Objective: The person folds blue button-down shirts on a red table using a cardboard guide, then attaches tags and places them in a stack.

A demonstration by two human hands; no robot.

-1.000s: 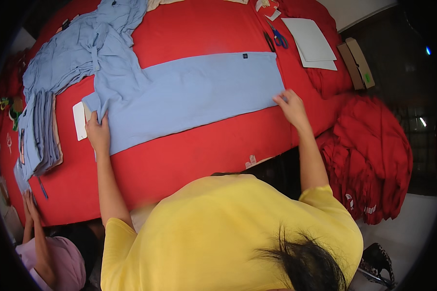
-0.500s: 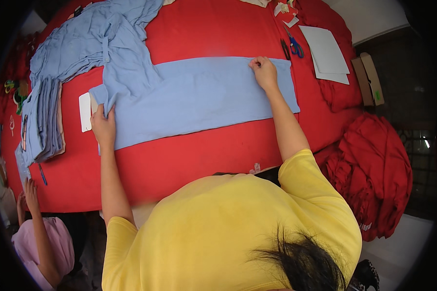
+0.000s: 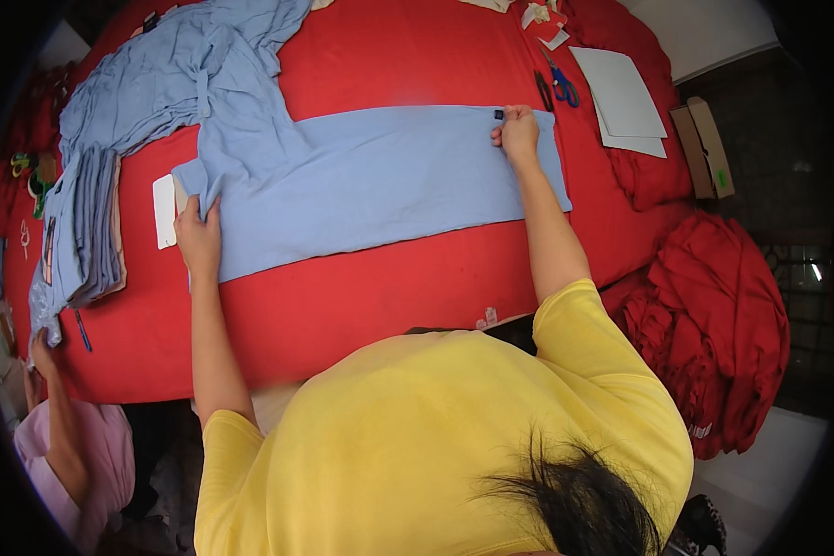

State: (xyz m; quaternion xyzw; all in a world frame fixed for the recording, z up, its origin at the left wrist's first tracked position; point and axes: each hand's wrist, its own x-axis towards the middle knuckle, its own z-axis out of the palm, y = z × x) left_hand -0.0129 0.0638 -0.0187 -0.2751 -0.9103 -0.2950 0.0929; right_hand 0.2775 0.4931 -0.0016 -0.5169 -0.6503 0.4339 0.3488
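Note:
A light blue garment point(image 3: 371, 185) lies smoothed out in a long flat panel, its left part crumpled and running up to the far left. My left hand point(image 3: 197, 243) is at the panel's left end, thumb and fingers closed on a fold of the cloth. Next to that hand a white card tag point(image 3: 164, 211) sticks out. My right hand point(image 3: 519, 134) rests near the far edge at the right end, fingers curled in; whatever they may hold is hidden. Just beside its fingertips a small dark label point(image 3: 499, 115) shows on the cloth.
A red-covered table point(image 3: 371, 296) carries folded blue garments point(image 3: 93, 222), a blue pen point(image 3: 82, 331), blue-handled scissors point(image 3: 563, 88) and white sheets point(image 3: 621, 102). Red cloth point(image 3: 713, 334) is heaped at right, below a cardboard box point(image 3: 702, 148). A co-worker's hand point(image 3: 42, 350) touches clear plastic at left.
My right hand has shifted slightly right, and the dark label now shows beside it. My left hand stays in place. The co-worker's hand has moved left onto the plastic.

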